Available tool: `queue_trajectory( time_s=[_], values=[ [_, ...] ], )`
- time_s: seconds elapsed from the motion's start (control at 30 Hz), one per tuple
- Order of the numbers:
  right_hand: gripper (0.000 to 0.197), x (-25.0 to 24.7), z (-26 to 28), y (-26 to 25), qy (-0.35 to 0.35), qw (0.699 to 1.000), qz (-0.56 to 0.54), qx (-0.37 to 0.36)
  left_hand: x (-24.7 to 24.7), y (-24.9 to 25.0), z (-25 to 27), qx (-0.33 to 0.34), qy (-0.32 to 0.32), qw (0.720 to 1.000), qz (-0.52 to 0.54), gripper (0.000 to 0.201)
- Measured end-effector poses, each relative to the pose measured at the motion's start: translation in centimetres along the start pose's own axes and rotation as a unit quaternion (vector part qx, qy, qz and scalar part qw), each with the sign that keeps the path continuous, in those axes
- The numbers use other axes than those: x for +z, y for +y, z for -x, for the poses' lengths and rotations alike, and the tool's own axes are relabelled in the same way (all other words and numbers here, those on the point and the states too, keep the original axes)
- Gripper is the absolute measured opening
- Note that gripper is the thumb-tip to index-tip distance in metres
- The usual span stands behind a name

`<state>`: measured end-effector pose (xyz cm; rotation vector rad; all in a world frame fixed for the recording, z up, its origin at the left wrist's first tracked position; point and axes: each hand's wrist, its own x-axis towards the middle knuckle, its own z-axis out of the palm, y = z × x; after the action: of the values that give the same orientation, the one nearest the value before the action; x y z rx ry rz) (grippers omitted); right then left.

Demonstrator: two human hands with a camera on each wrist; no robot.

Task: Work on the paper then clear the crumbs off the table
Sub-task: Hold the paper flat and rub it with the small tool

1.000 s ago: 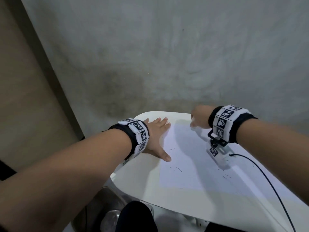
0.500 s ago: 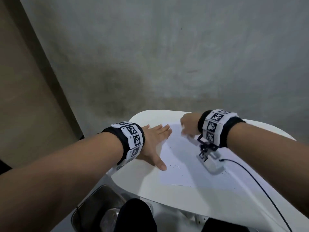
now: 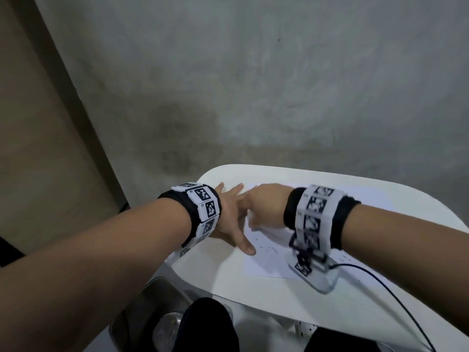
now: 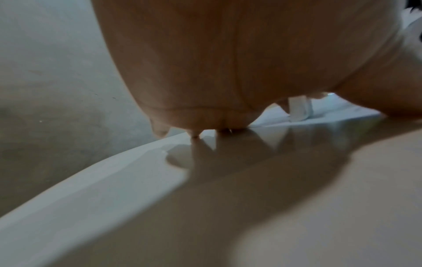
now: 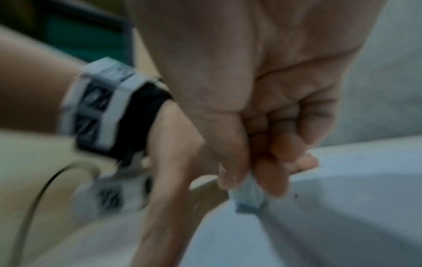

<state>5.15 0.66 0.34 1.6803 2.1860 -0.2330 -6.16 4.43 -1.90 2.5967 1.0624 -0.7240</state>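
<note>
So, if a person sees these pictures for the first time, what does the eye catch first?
First, the two hands meeting at the far left part of the paper on the white table: the left hand lies flat, and the right hand pinches a small white eraser against the sheet. Then the dark crumbs scattered on the paper near the left thumb.

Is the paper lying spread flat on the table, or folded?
Spread flat. The paper lies as one sheet on the table; the left hand presses its edge, fingers straight.
</note>
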Motion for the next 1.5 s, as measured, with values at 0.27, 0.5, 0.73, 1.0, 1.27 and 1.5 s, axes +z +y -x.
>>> queue_trajectory(
  time_s=[0.27, 0.5, 0.73, 1.0, 1.27, 1.5],
  values=[
    [0.035, -0.5, 0.8, -0.8, -0.064, 0.997, 0.017, -0.034, -0.1, 0.4, 0.5, 0.015, 0.004, 1.000, 0.000, 0.096],
    [0.030, -0.1, 0.0, -0.3, 0.016, 1.000, 0.011, 0.016, 0.1, 0.1, -0.5, 0.002, -0.002, 1.000, -0.017, 0.113],
    [0.026, -1.1, -0.3, 0.2, 0.000, 0.999, -0.016, 0.030, 0.5, -0.5, -1.6, -0.035, -0.002, 0.999, -0.021, 0.117],
    [0.006, 0.1, 3.0, 2.0, -0.027, 0.998, -0.054, -0.014, 0.3, -0.2, -1.6, 0.005, 0.002, 0.999, -0.046, 0.131],
    [0.016, 4.2, 6.0, 13.5, -0.033, 0.846, -0.504, 0.173, 0.8, -0.8, -1.3, 0.025, 0.021, 0.997, -0.069, 0.126],
    [0.019, 5.8, 6.6, 13.6, 0.035, 0.861, -0.488, 0.140, 2.2, 0.2, 0.9, -0.012, 0.035, 0.995, -0.096, 0.110]
  ],
)
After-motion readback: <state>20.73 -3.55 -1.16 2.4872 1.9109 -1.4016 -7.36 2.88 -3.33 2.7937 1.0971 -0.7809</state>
